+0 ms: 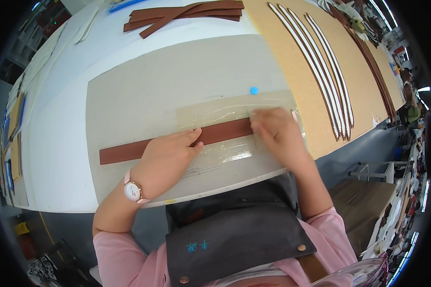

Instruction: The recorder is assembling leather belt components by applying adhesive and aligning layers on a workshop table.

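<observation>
Closest to us is the dark grey apron (234, 239) w/ pink sleeves either side, hanging just off the table edge (57, 191). Past it, our left hand (165, 160) lies flat, fingers together, palm pressing on a long brown leather strip (124, 150); a pink-strapped watch (133, 191) sits on that wrist. Our right hand (277, 134) is blurred, so we can't tell if it pinches anything; fingertips appear to rest at the strip's right end. That strip runs left-right across a grey board (177, 76), its right part lying on a clear glossy film sheet (230, 153) w/ faint guide lines.

Risks as we judge them:
- Right hand is in motion while only the left pins the strip; if left pressure eases, the strip could skew off the guide lines.
- Film looks slick, so the strip may slide on it, esp. the free left end, which nothing holds down.
- Film itself isn't visibly fixed; a push could shift film and strip together relative to the board.
- A small blue round piece (254, 90) sits near the film's top edge, and a stray sweep could knock it away.

More brown strips (187, 12) lie well apart at the far end, and white-edged curved strips (321, 67) rest on tan board (292, 48) to the right, out of reach of any slip.
</observation>
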Demonstrator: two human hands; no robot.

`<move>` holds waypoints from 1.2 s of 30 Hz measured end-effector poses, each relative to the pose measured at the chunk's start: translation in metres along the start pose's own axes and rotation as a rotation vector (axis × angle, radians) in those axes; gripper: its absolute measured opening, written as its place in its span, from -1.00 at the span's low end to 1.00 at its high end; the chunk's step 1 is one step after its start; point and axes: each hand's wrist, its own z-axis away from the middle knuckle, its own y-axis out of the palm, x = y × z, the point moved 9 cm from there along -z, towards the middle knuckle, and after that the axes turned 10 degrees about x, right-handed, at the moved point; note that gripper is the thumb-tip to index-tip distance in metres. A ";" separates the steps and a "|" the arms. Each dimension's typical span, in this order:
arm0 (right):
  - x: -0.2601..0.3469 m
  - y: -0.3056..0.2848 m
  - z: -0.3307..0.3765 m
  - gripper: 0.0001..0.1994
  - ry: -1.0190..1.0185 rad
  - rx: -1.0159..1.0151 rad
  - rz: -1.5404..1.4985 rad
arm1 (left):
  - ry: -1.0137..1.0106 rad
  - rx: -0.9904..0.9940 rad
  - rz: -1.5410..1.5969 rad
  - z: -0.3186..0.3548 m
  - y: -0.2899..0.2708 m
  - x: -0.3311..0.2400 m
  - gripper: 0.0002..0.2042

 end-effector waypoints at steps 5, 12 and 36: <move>-0.054 -0.010 -0.047 -0.78 0.332 -0.025 -0.290 | -0.002 0.000 0.030 -0.002 0.001 0.004 -0.76; -0.065 0.016 -0.062 -0.86 0.276 0.087 -0.075 | -0.024 -0.056 0.051 0.002 0.003 0.007 -0.74; 0.042 0.079 -0.066 -0.93 0.174 0.275 -0.607 | 0.013 0.083 0.148 0.002 0.007 0.010 -0.73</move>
